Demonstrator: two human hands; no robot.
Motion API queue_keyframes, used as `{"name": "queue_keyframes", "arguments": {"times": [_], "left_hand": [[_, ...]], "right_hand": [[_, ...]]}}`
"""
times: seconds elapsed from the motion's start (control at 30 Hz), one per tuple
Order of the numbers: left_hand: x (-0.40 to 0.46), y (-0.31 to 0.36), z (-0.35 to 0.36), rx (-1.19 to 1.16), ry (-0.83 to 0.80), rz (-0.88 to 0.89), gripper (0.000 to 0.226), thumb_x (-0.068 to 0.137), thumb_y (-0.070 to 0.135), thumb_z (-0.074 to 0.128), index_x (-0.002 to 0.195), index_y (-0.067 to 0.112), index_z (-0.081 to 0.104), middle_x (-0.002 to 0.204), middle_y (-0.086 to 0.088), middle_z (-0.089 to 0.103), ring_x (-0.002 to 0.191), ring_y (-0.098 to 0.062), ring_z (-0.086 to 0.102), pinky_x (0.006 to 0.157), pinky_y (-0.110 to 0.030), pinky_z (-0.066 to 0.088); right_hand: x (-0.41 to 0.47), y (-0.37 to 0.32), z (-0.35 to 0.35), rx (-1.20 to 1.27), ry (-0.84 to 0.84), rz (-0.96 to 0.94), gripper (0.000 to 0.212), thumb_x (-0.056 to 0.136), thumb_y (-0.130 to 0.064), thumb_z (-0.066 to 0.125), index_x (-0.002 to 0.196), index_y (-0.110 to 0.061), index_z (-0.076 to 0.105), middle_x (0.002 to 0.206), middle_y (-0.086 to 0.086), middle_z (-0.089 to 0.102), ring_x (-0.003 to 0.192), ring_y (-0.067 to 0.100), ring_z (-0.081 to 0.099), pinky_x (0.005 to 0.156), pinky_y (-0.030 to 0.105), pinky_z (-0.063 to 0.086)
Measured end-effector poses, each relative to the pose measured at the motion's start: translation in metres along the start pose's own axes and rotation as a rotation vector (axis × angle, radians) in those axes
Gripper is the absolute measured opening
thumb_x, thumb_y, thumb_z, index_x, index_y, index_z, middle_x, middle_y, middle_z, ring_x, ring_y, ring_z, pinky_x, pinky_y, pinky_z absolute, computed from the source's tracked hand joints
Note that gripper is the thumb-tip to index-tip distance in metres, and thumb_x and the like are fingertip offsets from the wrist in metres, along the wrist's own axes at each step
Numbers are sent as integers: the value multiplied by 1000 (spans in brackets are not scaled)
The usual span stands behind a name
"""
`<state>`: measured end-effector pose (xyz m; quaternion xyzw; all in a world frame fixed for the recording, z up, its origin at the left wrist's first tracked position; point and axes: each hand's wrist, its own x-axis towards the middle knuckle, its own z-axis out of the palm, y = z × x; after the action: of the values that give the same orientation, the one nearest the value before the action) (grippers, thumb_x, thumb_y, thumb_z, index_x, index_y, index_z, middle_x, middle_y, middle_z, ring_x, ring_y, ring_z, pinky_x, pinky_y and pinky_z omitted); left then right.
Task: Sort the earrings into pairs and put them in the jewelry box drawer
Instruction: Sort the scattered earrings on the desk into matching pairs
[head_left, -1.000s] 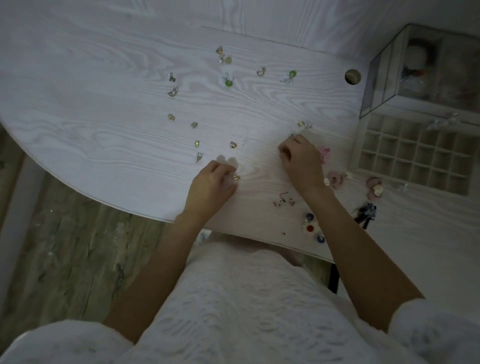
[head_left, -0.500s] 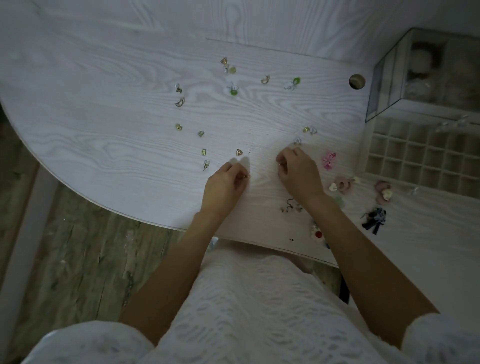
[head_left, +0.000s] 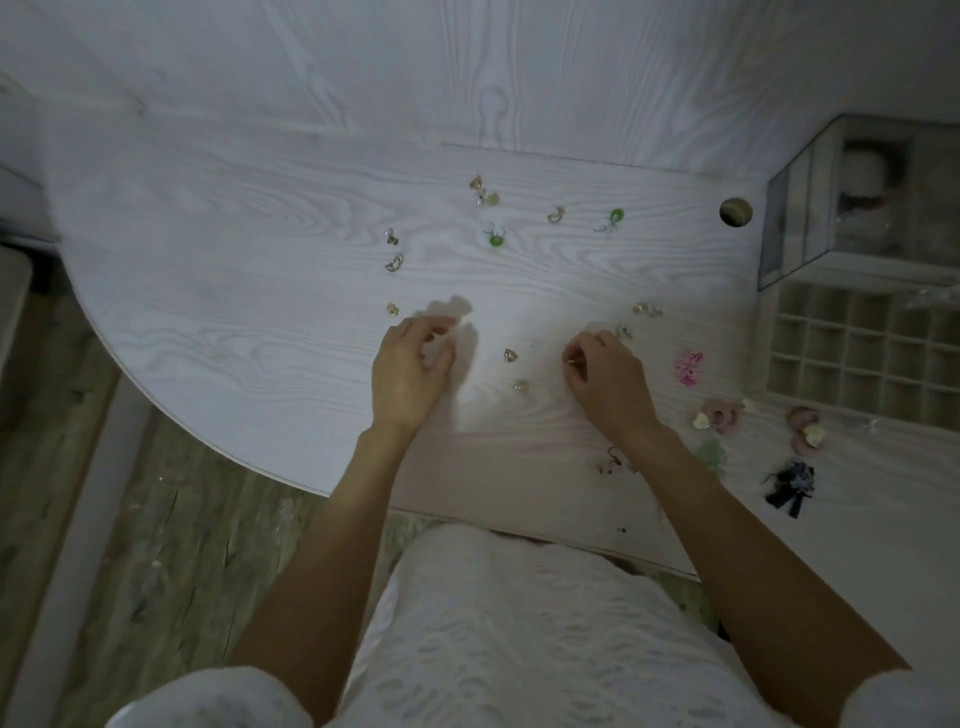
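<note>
Pinching an earring (head_left: 570, 362), orientation unclear.

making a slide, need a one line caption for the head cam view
Both hands, left hand and right hand, work among small earrings scattered on a white table, the empty divided drawer open at right.

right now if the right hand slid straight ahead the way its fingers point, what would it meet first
Probably the small silver earring just beyond the right hand; the fingers are curled, so the line is uncertain.
</note>
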<state>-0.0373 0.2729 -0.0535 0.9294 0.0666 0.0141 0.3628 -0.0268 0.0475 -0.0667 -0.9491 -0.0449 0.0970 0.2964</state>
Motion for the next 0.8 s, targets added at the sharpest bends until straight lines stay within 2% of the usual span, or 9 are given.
{"name": "queue_keyframes", "arguments": {"times": [0.07, 0.13, 0.2, 0.27, 0.33, 0.4, 0.5, 0.67, 0.8], "left_hand": [[21, -11, -10, -22, 61, -69, 28, 86, 19, 59, 114, 17, 60, 110, -4, 60, 95, -19, 56, 79, -39, 51], [41, -18, -17, -17, 107, -147, 44, 83, 13, 60, 126, 15, 52, 121, -8, 53, 100, -19, 55, 84, -31, 48], [64, -24, -23, 1, 101, -231, 56, 83, 16, 63, 134, 13, 41, 129, -11, 46, 108, -20, 52, 89, -26, 41], [84, -29, -25, 13, 70, -276, 62, 84, 25, 64, 137, 11, 36, 132, -14, 43, 113, -25, 50, 95, -31, 41], [102, -31, -24, 39, 12, -269, 54, 84, 25, 63, 133, 12, 43, 129, -15, 46, 112, -28, 51, 94, -35, 42], [111, -27, -20, 75, -53, -238, 44, 85, 19, 59, 128, 15, 50, 124, -14, 48, 108, -28, 52, 88, -30, 40], [114, -23, -12, 74, -131, -140, 41, 83, 17, 61, 124, 15, 54, 115, -13, 52, 99, -27, 55, 81, -25, 37], [123, -8, 0, 78, -11, 40, 32, 84, 15, 61, 116, 10, 60, 111, -14, 58, 98, -28, 54, 79, -25, 39], [149, 15, 13, 170, -49, 275, 27, 83, 9, 60, 110, 11, 64, 108, -11, 61, 99, -30, 52, 75, -29, 42]], "right_hand": [[1, -4, 1, -5, 18, 8, 7, 86, -7, 57, 91, -4, 60, 92, 14, 57, 79, 25, 54, 67, 31, 41], [2, -9, 2, -11, 32, 21, 6, 86, -9, 57, 90, -5, 58, 90, 13, 57, 79, 25, 53, 66, 31, 40], [6, -15, 5, -14, 42, 41, 5, 87, -10, 55, 89, -5, 57, 87, 12, 58, 76, 26, 54, 66, 33, 41], [10, -21, 6, -11, 59, 51, 4, 87, -9, 54, 88, -5, 55, 83, 12, 59, 72, 26, 54, 64, 35, 41], [15, -26, 7, -5, 80, 69, 2, 86, -7, 55, 87, -6, 54, 81, 11, 59, 69, 25, 54, 63, 36, 43], [19, -29, 7, -6, 95, 86, 3, 85, -5, 55, 88, -6, 56, 82, 11, 59, 70, 24, 54, 64, 35, 45], [26, -32, 10, 12, 125, 108, 6, 84, -3, 56, 88, -6, 59, 85, 11, 60, 71, 21, 55, 65, 33, 44], [38, -33, 11, 58, 169, 130, 7, 83, -1, 58, 89, -4, 62, 87, 12, 61, 73, 21, 56, 67, 37, 49], [44, -33, 9, 84, 200, 152, 11, 83, 0, 57, 92, -2, 62, 96, 14, 57, 77, 21, 56, 70, 29, 45]]}}
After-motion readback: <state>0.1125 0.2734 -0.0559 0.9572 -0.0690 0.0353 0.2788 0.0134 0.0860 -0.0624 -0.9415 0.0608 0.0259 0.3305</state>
